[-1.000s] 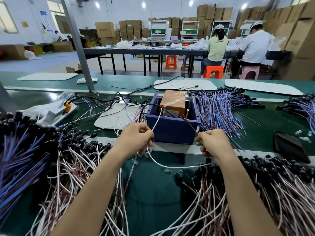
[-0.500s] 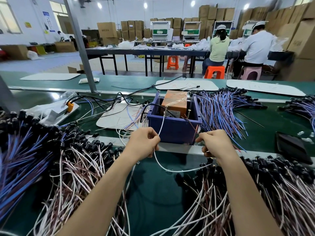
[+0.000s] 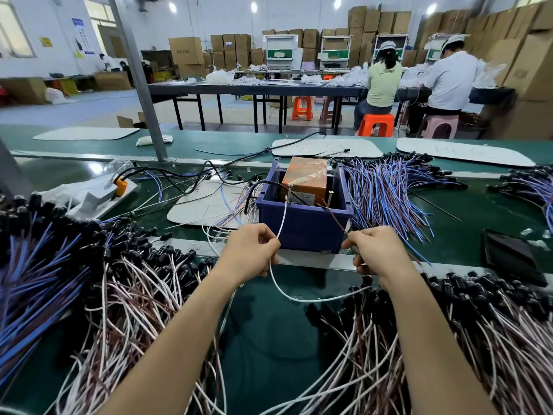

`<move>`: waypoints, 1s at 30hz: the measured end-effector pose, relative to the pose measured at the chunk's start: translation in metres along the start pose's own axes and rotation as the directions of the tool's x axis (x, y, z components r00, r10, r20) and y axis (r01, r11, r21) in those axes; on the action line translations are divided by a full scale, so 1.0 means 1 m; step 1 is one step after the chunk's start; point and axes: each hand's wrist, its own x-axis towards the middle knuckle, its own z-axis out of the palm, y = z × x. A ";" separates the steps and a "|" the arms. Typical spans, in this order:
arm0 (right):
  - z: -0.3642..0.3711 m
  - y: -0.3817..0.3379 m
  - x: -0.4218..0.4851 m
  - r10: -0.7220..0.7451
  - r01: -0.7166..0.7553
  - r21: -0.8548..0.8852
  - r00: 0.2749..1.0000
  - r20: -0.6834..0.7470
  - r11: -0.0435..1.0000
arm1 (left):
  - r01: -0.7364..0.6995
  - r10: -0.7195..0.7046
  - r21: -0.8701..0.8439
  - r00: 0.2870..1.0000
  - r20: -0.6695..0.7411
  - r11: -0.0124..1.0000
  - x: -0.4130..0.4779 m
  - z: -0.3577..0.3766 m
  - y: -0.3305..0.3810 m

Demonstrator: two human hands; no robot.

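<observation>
Two hands show at the middle of the view. What does each one hold?

The left hand (image 3: 250, 254) has its grip clamped on a thin white wire (image 3: 311, 301), pinched between the thumb and curled fingers. The right hand (image 3: 375, 254) has its grip pinched on a thin brown wire (image 3: 335, 218).

Where do those wires run?

Above the left hand, the white wire rises into a blue bin (image 3: 302, 229) that stands just beyond both hands. Below the hand it sags in a loop over the green tabletop (image 3: 269, 339) and runs toward the right wrist, in among black plugs. I cannot tell where it ends. The brown wire slants up from the right hand's fingertips into the same bin.

What is in the bin?

An orange box (image 3: 305, 178) stands inside it, taller than the bin's walls, with clear tape across it.

And farther out?

Heaps of pale wires with black plugs lie on either side of the forearms, a left heap (image 3: 134, 295) and a right heap (image 3: 478, 324). Blue wires (image 3: 27, 289) lie at the far left. A fan of blue and purple wires (image 3: 389, 187) spreads to the right of the bin. A white pad (image 3: 203, 205) lies to the bin's left, and a dark flat slab (image 3: 511, 256) lies near the right edge. In the background, two people sit on stools with their backs turned, in front of stacked cardboard boxes.
</observation>
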 end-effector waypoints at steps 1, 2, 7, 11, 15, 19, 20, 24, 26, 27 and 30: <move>0.000 0.000 0.000 -0.001 0.001 0.000 1.000 0.000 1.000 | -0.001 0.001 -0.003 1.000 0.000 1.000 0.000 0.001 0.000; 0.000 0.001 0.000 0.000 0.000 0.001 1.000 0.001 1.000 | -0.003 0.003 -0.003 1.000 0.001 1.000 0.000 0.001 0.001; -0.001 0.000 0.000 0.002 -0.002 -0.009 1.000 0.009 1.000 | 0.002 -0.002 -0.015 1.000 0.006 1.000 0.000 0.001 0.000; -0.001 0.000 -0.001 0.008 -0.008 -0.022 1.000 0.002 1.000 | 0.004 -0.004 -0.014 1.000 0.006 1.000 0.000 0.001 -0.001; -0.001 0.000 -0.002 0.009 -0.009 -0.036 1.000 0.007 0.999 | 0.013 -0.013 -0.028 1.000 0.009 1.000 0.001 0.001 -0.002; -0.002 -0.002 -0.004 -0.009 0.009 -0.012 1.000 0.013 1.000 | 0.011 -0.011 -0.030 1.000 0.011 0.999 0.002 0.000 -0.003; -0.002 -0.002 -0.005 -0.020 0.020 0.010 1.000 0.015 1.000 | 0.010 -0.010 -0.029 1.000 0.012 1.000 0.002 0.000 -0.003; -0.011 -0.009 -0.008 -0.033 0.023 0.126 0.996 0.078 0.992 | 0.010 -0.010 -0.035 1.000 0.014 0.999 0.002 0.000 -0.004; -0.016 -0.011 -0.008 -0.045 0.039 0.080 0.997 0.064 0.996 | 0.012 -0.011 -0.037 1.000 0.013 0.999 0.002 0.000 -0.004; -0.018 -0.010 -0.007 -0.063 0.062 0.025 0.998 0.031 0.998 | 0.013 -0.012 -0.037 1.000 0.013 0.999 0.002 0.000 -0.004; -0.028 -0.010 -0.005 -0.143 0.135 -0.109 0.987 -0.070 0.985 | 0.011 -0.010 -0.033 1.000 0.015 0.999 0.002 0.000 -0.003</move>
